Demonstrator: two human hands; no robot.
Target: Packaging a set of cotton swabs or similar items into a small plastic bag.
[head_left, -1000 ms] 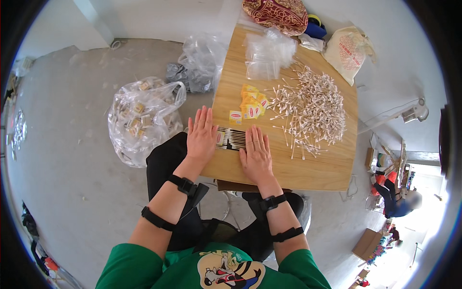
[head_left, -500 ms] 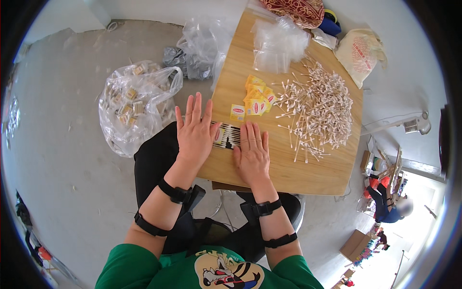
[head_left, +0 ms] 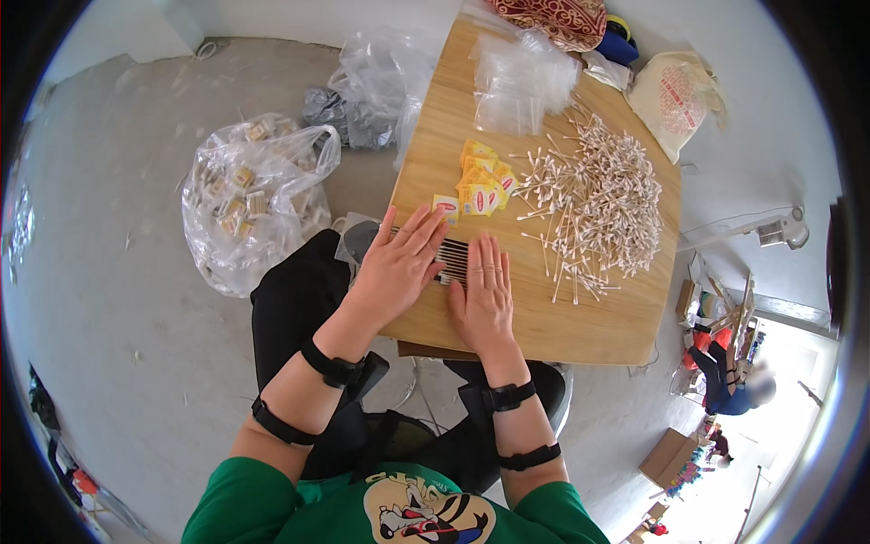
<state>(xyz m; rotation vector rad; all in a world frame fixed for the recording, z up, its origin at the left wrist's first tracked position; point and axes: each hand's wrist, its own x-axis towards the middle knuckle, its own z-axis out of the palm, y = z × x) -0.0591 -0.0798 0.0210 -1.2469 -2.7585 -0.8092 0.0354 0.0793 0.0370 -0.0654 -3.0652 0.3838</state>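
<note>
A flat row of cotton swabs (head_left: 452,260) lies side by side near the left edge of the table, with dark stripes showing between them. My left hand (head_left: 395,269) is over the row's left part, fingers stretched out, hiding that end. At the row's right end, my right hand (head_left: 485,295) lies flat with its fingers straight and close together. A yellow-and-white printed card (head_left: 446,207) is just beyond my left fingertips. Several more yellow cards (head_left: 485,179) are fanned out farther away. To the right spreads a large heap of loose cotton swabs (head_left: 603,204).
Clear plastic bags (head_left: 521,86) lie at the far end of the wooden table (head_left: 562,334). A cream cloth bag (head_left: 672,104) sits at its far right. On the floor at left stands a clear bag (head_left: 258,204) of small packs. Other people are in the background at right.
My left hand has moved right and now covers the left part of the swab row. The row has shifted slightly right. My right hand has moved a little right, still flat.
</note>
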